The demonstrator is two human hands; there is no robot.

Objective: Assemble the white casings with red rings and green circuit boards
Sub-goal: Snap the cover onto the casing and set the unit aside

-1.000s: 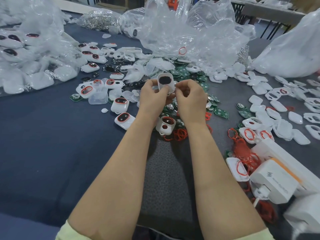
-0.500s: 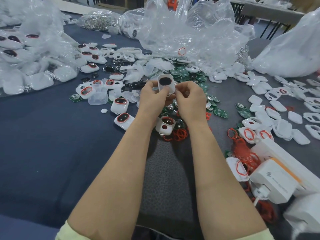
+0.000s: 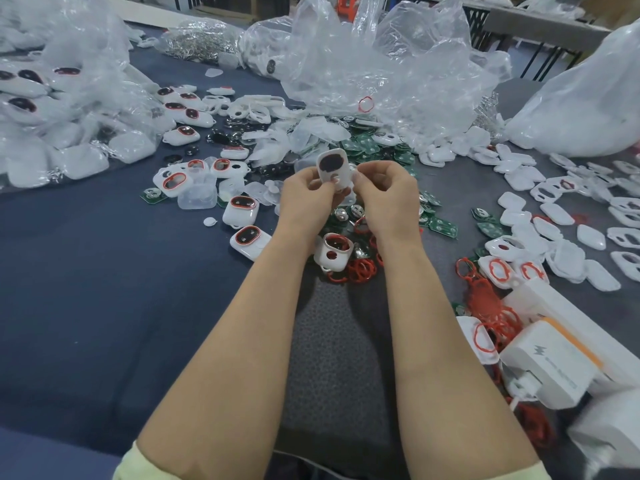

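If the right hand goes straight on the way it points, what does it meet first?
The white casing that the left hand grips; the right hand seems to pinch its right edge.

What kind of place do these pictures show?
Probably a small hand-assembly workshop: white casings, green circuit boards and red rings lie in heaps on the table, more parts sit in clear plastic bags; left hand and right hand hold one casing.

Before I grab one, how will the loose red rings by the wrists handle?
Likely floppy: the red rings lie bent and tangled in a heap. Probably very light, being thin loops. Pulling one may drag neighbours along.
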